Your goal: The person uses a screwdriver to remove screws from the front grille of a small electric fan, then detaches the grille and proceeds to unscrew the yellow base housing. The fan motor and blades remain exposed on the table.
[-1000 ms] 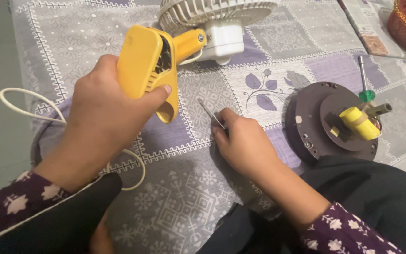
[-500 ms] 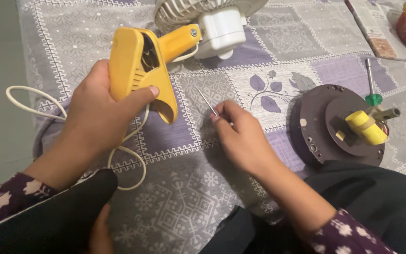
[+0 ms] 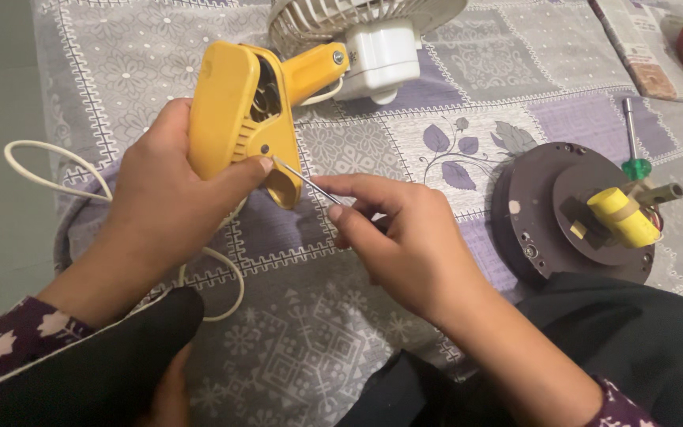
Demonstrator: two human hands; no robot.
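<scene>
**Thin tool meets yellow clamp**

The left hand [image 3: 171, 186] is wrapped around a yellow clamp [image 3: 243, 111], thumb pressed on its side, holding it above the patterned cloth [image 3: 318, 316]; the clamp's arm joins a white fan [image 3: 361, 35] that lies on the cloth at the top of the view; a white cord [image 3: 41, 170] loops out from behind the left hand and curls across the cloth below it. The right hand [image 3: 405, 237] pinches a thin metal tool [image 3: 302, 178] between thumb and fingers, closed tight on its shaft; the tool's tip touches the clamp's side just beside the left thumb. To the right, well apart, a dark round plate [image 3: 535, 209] carries a yellow cylinder [image 3: 622, 217]; a green-handled screwdriver [image 3: 634, 146] lies just behind it.
</scene>
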